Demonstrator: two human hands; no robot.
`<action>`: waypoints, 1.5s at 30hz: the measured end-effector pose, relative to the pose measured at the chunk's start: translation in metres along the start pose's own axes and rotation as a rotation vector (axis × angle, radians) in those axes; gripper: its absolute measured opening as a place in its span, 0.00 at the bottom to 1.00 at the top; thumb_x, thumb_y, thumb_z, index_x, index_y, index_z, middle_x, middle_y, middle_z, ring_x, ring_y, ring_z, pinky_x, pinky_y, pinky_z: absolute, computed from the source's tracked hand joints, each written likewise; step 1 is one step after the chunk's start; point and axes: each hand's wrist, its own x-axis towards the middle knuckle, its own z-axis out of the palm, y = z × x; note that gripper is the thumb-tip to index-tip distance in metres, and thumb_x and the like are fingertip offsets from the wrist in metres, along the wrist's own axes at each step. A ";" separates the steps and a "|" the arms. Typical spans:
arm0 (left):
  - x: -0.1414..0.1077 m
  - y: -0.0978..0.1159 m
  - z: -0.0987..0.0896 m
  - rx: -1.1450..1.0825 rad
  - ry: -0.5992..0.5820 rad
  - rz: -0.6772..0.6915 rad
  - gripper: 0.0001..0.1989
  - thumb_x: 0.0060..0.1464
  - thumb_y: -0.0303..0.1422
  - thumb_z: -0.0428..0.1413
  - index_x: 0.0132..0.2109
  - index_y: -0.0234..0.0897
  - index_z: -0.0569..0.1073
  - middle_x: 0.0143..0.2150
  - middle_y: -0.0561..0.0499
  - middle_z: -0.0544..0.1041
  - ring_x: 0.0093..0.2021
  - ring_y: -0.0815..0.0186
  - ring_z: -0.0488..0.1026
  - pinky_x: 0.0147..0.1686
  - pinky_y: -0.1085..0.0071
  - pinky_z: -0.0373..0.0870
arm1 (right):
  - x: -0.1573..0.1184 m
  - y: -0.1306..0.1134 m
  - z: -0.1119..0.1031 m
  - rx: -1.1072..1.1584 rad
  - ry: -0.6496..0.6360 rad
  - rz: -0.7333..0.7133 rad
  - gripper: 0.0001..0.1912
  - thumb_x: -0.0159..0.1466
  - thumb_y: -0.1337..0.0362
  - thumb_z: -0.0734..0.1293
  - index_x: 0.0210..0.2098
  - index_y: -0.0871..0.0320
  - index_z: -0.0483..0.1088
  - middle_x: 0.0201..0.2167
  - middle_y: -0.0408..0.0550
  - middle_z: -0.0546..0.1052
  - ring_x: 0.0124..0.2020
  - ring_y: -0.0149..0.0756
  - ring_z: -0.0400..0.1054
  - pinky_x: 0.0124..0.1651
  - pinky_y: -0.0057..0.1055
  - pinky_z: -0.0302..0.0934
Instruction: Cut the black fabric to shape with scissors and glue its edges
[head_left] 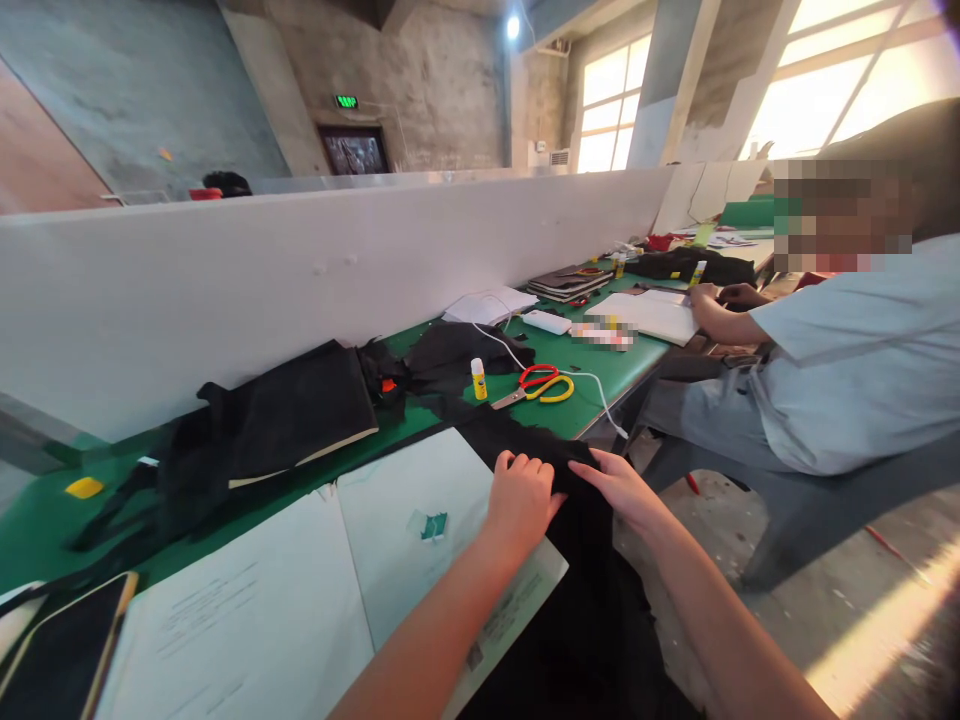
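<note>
Black fabric (577, 560) hangs over the table's front edge and down toward my lap. My left hand (525, 495) grips it with bent fingers beside the right page of an open book (405, 490). My right hand (619, 485) pinches the same cloth a little further right, thumb and fingers together. On the book's right page sits a small green-and-clear scrap (433, 526). Scissors (536, 386) with one red and one yellow handle lie beyond my hands. Next to them stands a yellow glue stick (478, 380) with a white cap.
A phone (67, 650) lies at the lower left. Behind the book are a black-covered book (300, 410) and more black cloth. A white cable (592, 385) crosses the green tabletop (607, 370). A co-worker (847, 350) sits at the right; a white partition (337, 260) runs behind.
</note>
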 end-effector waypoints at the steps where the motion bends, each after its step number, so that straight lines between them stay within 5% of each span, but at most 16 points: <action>1: 0.001 0.002 0.000 0.016 -0.008 0.012 0.08 0.55 0.36 0.52 0.38 0.36 0.68 0.35 0.48 0.72 0.40 0.61 0.67 0.48 0.58 0.55 | 0.002 0.002 0.000 -0.017 0.016 -0.020 0.17 0.53 0.56 0.68 0.41 0.57 0.72 0.37 0.47 0.77 0.37 0.39 0.72 0.40 0.33 0.66; 7: 0.006 0.006 0.008 0.115 0.037 0.075 0.10 0.55 0.36 0.51 0.38 0.32 0.68 0.32 0.45 0.72 0.37 0.58 0.68 0.45 0.58 0.55 | 0.013 0.011 0.002 -0.168 0.062 -0.128 0.19 0.56 0.54 0.65 0.42 0.58 0.71 0.40 0.47 0.77 0.42 0.39 0.70 0.45 0.34 0.63; 10: 0.007 0.006 0.016 0.179 0.003 0.140 0.08 0.56 0.28 0.48 0.33 0.31 0.70 0.27 0.45 0.72 0.34 0.58 0.69 0.43 0.58 0.56 | 0.016 0.015 0.007 -0.244 0.099 -0.115 0.19 0.57 0.52 0.63 0.39 0.59 0.72 0.35 0.47 0.77 0.36 0.37 0.71 0.38 0.31 0.64; 14: 0.009 0.007 0.019 0.188 -0.076 0.260 0.08 0.52 0.22 0.47 0.30 0.30 0.70 0.26 0.43 0.73 0.31 0.59 0.70 0.41 0.59 0.57 | 0.026 0.023 0.009 -0.600 0.340 -0.132 0.22 0.61 0.49 0.55 0.31 0.59 0.71 0.22 0.46 0.74 0.23 0.35 0.67 0.24 0.28 0.57; 18: 0.014 0.007 0.022 0.164 -0.120 0.297 0.07 0.50 0.23 0.50 0.29 0.30 0.71 0.25 0.43 0.74 0.30 0.58 0.72 0.43 0.57 0.57 | 0.044 0.029 0.005 -0.769 0.472 -0.190 0.18 0.62 0.53 0.55 0.29 0.58 0.68 0.25 0.49 0.74 0.28 0.38 0.67 0.28 0.29 0.54; 30: 0.030 -0.008 0.020 0.157 -0.177 0.290 0.08 0.49 0.21 0.50 0.27 0.31 0.72 0.23 0.45 0.75 0.27 0.60 0.74 0.39 0.59 0.59 | 0.081 0.032 0.006 -0.928 0.473 -0.224 0.15 0.64 0.60 0.53 0.25 0.57 0.64 0.25 0.50 0.74 0.28 0.36 0.67 0.28 0.27 0.51; 38: 0.013 -0.009 0.032 0.108 -0.103 0.165 0.10 0.56 0.28 0.48 0.29 0.32 0.72 0.25 0.46 0.75 0.29 0.61 0.73 0.39 0.60 0.59 | 0.045 0.051 -0.001 -0.922 0.470 -0.274 0.15 0.63 0.57 0.54 0.29 0.57 0.67 0.27 0.48 0.75 0.29 0.36 0.69 0.31 0.29 0.58; 43: 0.006 -0.009 0.032 0.098 -0.123 0.177 0.09 0.55 0.32 0.50 0.31 0.33 0.71 0.27 0.46 0.74 0.32 0.60 0.71 0.37 0.62 0.58 | 0.060 0.018 -0.017 -0.940 0.613 -0.464 0.15 0.62 0.61 0.56 0.46 0.59 0.63 0.38 0.51 0.75 0.38 0.36 0.70 0.39 0.32 0.63; 45: 0.005 -0.009 0.033 0.104 -0.133 0.181 0.09 0.55 0.33 0.50 0.31 0.33 0.70 0.27 0.46 0.74 0.32 0.60 0.71 0.37 0.62 0.58 | 0.085 -0.011 -0.019 -1.164 0.527 -0.571 0.18 0.62 0.68 0.54 0.50 0.60 0.62 0.44 0.54 0.73 0.46 0.37 0.67 0.48 0.34 0.60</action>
